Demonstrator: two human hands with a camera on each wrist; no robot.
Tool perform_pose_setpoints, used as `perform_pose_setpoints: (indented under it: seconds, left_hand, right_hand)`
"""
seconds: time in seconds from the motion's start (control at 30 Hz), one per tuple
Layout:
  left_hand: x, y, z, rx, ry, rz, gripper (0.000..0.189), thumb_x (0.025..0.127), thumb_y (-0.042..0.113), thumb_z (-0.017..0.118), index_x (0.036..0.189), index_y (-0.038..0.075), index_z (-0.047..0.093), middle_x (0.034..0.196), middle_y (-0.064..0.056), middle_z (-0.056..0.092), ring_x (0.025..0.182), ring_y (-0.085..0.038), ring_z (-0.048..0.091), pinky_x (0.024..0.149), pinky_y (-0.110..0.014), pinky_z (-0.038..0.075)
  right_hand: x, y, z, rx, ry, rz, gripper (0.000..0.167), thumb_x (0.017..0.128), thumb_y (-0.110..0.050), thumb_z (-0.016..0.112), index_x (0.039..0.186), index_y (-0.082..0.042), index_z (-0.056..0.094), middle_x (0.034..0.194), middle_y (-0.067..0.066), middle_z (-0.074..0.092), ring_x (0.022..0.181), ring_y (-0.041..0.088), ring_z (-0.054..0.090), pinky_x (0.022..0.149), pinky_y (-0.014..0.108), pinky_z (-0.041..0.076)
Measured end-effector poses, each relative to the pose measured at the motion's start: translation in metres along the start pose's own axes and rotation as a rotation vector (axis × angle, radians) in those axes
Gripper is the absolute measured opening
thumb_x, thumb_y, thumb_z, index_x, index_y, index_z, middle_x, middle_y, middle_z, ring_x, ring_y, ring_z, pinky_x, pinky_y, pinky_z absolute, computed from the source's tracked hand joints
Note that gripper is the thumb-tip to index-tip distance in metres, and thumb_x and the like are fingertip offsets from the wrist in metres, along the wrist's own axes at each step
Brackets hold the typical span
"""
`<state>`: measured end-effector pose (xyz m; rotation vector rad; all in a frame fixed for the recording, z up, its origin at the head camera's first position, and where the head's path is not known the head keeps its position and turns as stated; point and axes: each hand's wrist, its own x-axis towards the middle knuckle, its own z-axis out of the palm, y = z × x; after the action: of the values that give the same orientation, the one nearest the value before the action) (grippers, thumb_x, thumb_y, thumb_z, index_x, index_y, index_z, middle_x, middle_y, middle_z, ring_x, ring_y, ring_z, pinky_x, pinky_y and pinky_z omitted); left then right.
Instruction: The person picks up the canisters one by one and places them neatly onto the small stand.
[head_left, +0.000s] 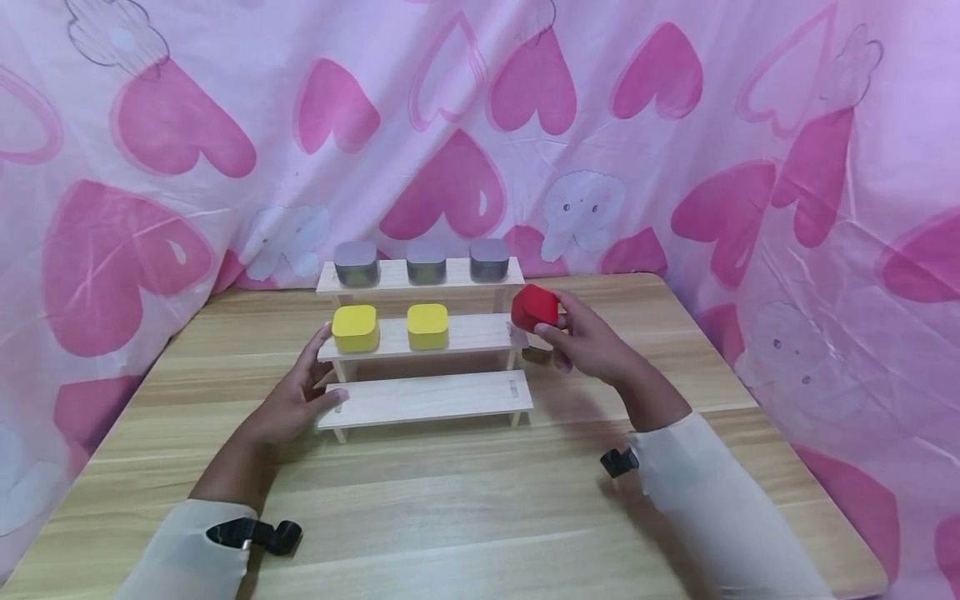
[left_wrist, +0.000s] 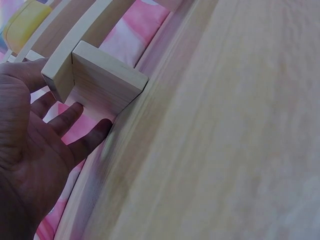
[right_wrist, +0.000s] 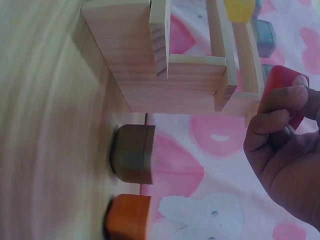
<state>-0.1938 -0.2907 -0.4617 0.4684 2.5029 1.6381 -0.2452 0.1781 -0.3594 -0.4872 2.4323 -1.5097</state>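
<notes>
A tiered wooden rack [head_left: 427,402] stands on the table with three stepped shelves. My left hand [head_left: 288,400] is at its left end, thumb on the lowest shelf; in the left wrist view the fingers [left_wrist: 92,142] spread loosely beside the end leg. In my right hand [head_left: 588,337], pinched between thumb and fingers, is a red rounded block [head_left: 534,308], tilted near the right end of the middle shelf. That shelf carries two yellow rounded blocks [head_left: 427,326]. Three grey rounded blocks [head_left: 426,263] sit along the top shelf.
In the right wrist view, a brownish block [right_wrist: 134,154] and an orange block [right_wrist: 128,217] stand on the table beside the rack's right end. A pink heart-print cloth [head_left: 450,183] hangs behind the wooden table [head_left: 450,517] and along its sides.
</notes>
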Motion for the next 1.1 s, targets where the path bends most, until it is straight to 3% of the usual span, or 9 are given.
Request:
perform_pose_setpoints:
  seconds: [0.07,0.27,0.37,0.6,0.87,1.1]
  left_hand:
    - [0.000,-0.001,0.000,0.000,0.000,0.003,0.108,0.108,0.017,0.071,0.175,0.042,-0.009,0.187,-0.009,-0.002,0.165,-0.059,0.019,0.124,-0.081,0.027]
    - [0.000,-0.001,0.000,-0.014,0.000,0.011,0.107,0.108,0.015,0.070,0.176,0.032,-0.011,0.186,-0.012,0.001,0.165,-0.059,0.019,0.124,-0.082,0.026]
    - [0.000,0.000,0.001,-0.017,0.001,0.010,0.107,0.108,0.015,0.070,0.176,0.033,-0.010,0.186,-0.012,0.002,0.165,-0.059,0.019,0.124,-0.083,0.025]
    - [-0.001,0.002,0.001,-0.007,0.004,0.010,0.107,0.108,0.015,0.070,0.175,0.040,-0.009,0.187,-0.011,0.001,0.165,-0.059,0.020,0.124,-0.084,0.023]
    - [0.000,0.004,0.001,-0.013,0.003,0.020,0.107,0.107,0.014,0.070,0.175,0.043,-0.008,0.186,-0.012,0.003,0.164,-0.059,0.021,0.124,-0.083,0.024]
    - [-0.001,0.004,0.000,-0.018,-0.002,0.013,0.108,0.107,0.012,0.070,0.175,0.041,-0.009,0.187,-0.012,0.003,0.164,-0.060,0.020,0.124,-0.084,0.024]
  right_hand:
    - [0.004,-0.005,0.001,-0.025,-0.045,-0.015,0.065,0.107,-0.015,0.070,0.164,-0.018,0.038,0.136,0.023,0.065,0.062,0.023,0.054,0.060,0.030,0.056]
    - [0.014,-0.018,0.008,-0.086,-0.159,-0.024,0.068,0.107,-0.015,0.071,0.166,-0.020,0.037,0.123,0.020,0.066,0.065,0.025,0.052,0.059,0.028,0.053]
    - [0.019,-0.020,0.011,-0.121,-0.193,-0.016,0.071,0.106,-0.017,0.073,0.166,-0.022,0.035,0.124,0.019,0.065,0.071,0.027,0.054,0.060,0.028,0.052]
    - [0.026,-0.027,0.014,-0.208,-0.206,0.058,0.077,0.102,-0.020,0.078,0.166,-0.023,0.034,0.140,0.014,0.061,0.103,0.033,0.062,0.070,0.030,0.060]
    - [0.028,-0.034,0.016,-0.278,-0.202,0.088,0.074,0.102,-0.021,0.078,0.164,-0.019,0.038,0.147,0.013,0.059,0.122,0.034,0.061,0.089,0.042,0.067]
    - [0.031,-0.030,0.020,-0.303,-0.199,0.083,0.068,0.103,-0.023,0.077,0.161,-0.018,0.041,0.149,0.012,0.059,0.128,0.034,0.062,0.097,0.041,0.066]
